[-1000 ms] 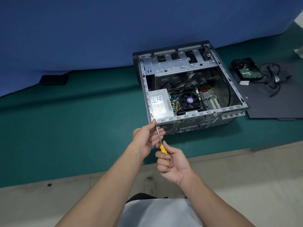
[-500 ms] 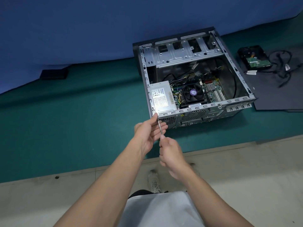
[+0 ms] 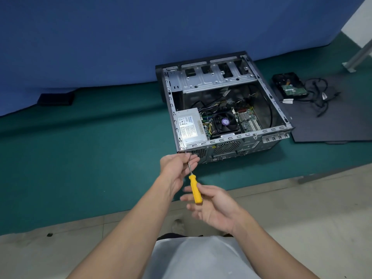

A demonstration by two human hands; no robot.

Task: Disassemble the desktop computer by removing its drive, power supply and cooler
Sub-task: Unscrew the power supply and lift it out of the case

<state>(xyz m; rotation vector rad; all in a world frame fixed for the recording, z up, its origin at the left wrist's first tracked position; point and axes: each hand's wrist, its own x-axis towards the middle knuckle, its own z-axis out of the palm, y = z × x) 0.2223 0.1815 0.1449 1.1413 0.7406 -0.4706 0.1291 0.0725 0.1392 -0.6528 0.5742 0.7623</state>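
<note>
**Open case, screwdriver at rear corner**

Head view: case (image 3: 267, 109) centre-right, power supply (image 3: 189, 127) in its lower-left corner, cooler (image 3: 224, 122) beside it; drive (image 3: 289, 87) on panel (image 3: 332, 125) at far right; left hand (image 3: 178, 164) pinches screwdriver (image 3: 194, 188) shaft at the case corner; right hand (image 3: 215, 206) fingers spread and blurred, yellow handle lying across them.

A blue cloth (image 3: 120, 37) hangs across the far side, its hem meeting a green mat (image 3: 90, 158). A small black block (image 3: 55, 99) lies at that hem, far left. Pale floor tiles (image 3: 302, 208) run along the mat's near edge. A grey metal post (image 3: 360, 55) stands far right.
</note>
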